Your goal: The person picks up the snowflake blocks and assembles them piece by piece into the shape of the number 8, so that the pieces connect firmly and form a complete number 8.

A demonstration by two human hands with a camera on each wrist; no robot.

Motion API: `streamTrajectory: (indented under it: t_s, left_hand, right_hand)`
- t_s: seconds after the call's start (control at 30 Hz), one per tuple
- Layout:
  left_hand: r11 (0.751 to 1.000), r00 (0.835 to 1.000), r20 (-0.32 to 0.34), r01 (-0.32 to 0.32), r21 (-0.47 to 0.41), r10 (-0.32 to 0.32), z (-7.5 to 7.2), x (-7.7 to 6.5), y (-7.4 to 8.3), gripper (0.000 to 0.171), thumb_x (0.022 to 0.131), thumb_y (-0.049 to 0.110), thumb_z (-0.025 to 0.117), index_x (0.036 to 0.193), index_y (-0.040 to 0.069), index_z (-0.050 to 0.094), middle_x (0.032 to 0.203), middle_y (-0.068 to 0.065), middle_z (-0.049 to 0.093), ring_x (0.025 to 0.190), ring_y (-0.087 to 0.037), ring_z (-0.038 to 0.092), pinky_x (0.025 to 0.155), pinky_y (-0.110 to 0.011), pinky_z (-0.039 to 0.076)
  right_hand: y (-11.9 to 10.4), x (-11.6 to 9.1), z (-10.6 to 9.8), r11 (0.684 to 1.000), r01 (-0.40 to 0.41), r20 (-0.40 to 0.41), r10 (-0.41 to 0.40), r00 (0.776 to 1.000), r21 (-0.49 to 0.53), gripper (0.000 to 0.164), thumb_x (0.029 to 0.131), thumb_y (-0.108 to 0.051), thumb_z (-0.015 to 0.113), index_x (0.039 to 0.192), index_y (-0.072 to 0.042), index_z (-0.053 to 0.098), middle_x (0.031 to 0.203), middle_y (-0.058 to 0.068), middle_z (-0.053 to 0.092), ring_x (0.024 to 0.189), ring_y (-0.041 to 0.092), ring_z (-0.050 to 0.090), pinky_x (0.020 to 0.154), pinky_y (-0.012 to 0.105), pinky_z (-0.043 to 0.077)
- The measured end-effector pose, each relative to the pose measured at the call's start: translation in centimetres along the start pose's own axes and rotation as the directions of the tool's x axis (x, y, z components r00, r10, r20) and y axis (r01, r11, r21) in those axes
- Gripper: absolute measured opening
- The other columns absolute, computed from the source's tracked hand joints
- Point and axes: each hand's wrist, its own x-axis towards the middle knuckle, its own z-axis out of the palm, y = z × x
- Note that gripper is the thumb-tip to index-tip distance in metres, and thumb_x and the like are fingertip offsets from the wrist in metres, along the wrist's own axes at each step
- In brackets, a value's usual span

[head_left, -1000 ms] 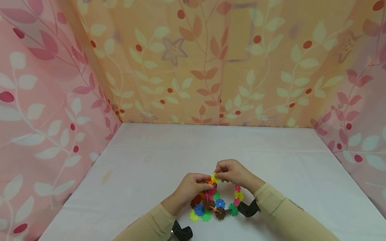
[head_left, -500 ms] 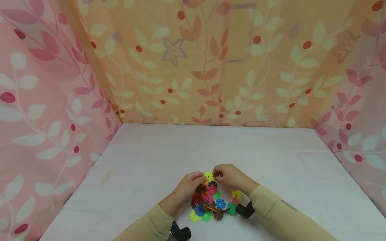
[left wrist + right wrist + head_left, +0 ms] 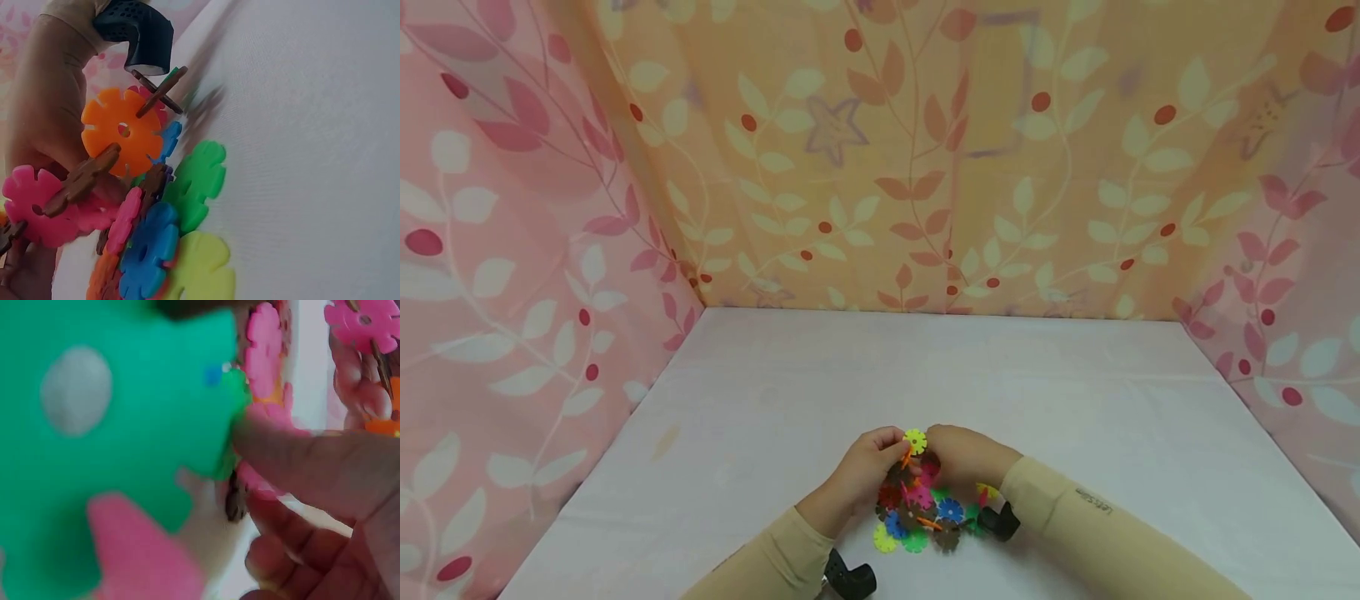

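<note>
A chain of flower-shaped plastic discs, in several colours and slotted together, lies bunched between both hands. In the head view my left hand [image 3: 859, 475] pinches its upper end, beside a yellow disc [image 3: 914, 438] and an orange disc. My right hand [image 3: 967, 457] reaches in from the right, its fingertips hidden behind the discs. The right wrist view has my right thumb [image 3: 294, 453] against a pink disc [image 3: 264, 347] and a green disc, fingers curled below; I cannot tell whether they grip one. Blue [image 3: 150, 231] and light yellow discs [image 3: 209, 262] hang low in the left wrist view.
The chain is over a white-covered table [image 3: 775, 375]. Leaf-patterned cloth walls [image 3: 880, 167] stand at the back and sides. A black wrist camera [image 3: 850, 577] sits at the left wrist, another black camera [image 3: 1000, 522] at the right, close to the chain's right end.
My right hand has let go of the yellow disc at the top and moved down and left behind the chain. My left hand stays there. The chain's right part has swung slightly lower.
</note>
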Motion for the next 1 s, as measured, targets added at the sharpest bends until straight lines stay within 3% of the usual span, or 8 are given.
streamTrajectory:
  t_s: [0.23,0.5,0.7,0.9,1.0]
  left_hand:
    - [1.0,1.0,0.005,-0.011,-0.005,0.011,0.0,0.0,0.0,0.024,0.094,0.022,0.051,0.093,-0.002,0.057,0.086,-0.022,0.065,0.077,-0.029,0.067,0.064,-0.033,0.054]
    - [1.0,1.0,0.001,-0.024,-0.008,0.024,0.0,-0.1,0.2,0.026,0.095,0.021,0.049,0.096,-0.003,0.056,0.094,-0.023,0.066,0.078,-0.026,0.067,0.064,-0.031,0.053]
    - [0.999,1.0,0.006,0.002,-0.048,-0.001,0.1,-0.1,0.4,0.023,0.096,0.018,0.048,0.097,-0.003,0.055,0.1,-0.023,0.064,0.077,-0.023,0.068,0.07,-0.033,0.054]
    - [0.998,1.0,-0.004,0.018,-0.055,-0.018,0.3,0.0,0.3,0.021,0.097,0.013,0.045,0.096,-0.005,0.055,0.1,-0.024,0.064,0.08,-0.027,0.068,0.072,-0.035,0.053]
    - [0.998,0.999,-0.027,0.023,-0.05,-0.024,0.5,0.1,0.3,0.021,0.097,0.012,0.044,0.095,-0.004,0.056,0.099,-0.023,0.064,0.08,-0.028,0.068,0.072,-0.035,0.054]
  right_hand:
    - [1.4,-0.4,-2.0,0.989,0.134,-0.128,-0.126,0.984,0.061,0.012,0.08,-0.006,0.066,0.069,-0.012,0.063,0.061,-0.01,0.05,0.054,0.007,0.043,0.048,0.022,0.039]
    - [1.4,-0.9,-3.6,0.988,0.137,-0.255,-0.114,0.96,0.077,0.005,0.082,-0.017,0.068,0.081,-0.016,0.073,0.078,-0.011,0.064,0.069,0.004,0.054,0.063,0.02,0.048]
    - [1.3,-0.9,-3.3,0.977,0.18,-0.29,-0.141,0.947,0.115,0.006,0.08,-0.015,0.07,0.083,-0.016,0.075,0.077,-0.009,0.066,0.066,0.003,0.054,0.057,0.019,0.047]
    - [1.2,-1.1,-3.2,0.966,0.257,-0.297,-0.239,0.924,0.023,0.006,0.08,-0.011,0.07,0.083,-0.014,0.074,0.074,-0.005,0.064,0.058,0.002,0.049,0.052,0.018,0.045]
    - [0.9,-1.2,-3.3,0.949,0.303,-0.311,-0.316,0.896,-0.089,0.006,0.08,-0.011,0.07,0.082,-0.014,0.074,0.074,-0.008,0.063,0.063,0.001,0.053,0.059,0.018,0.047]
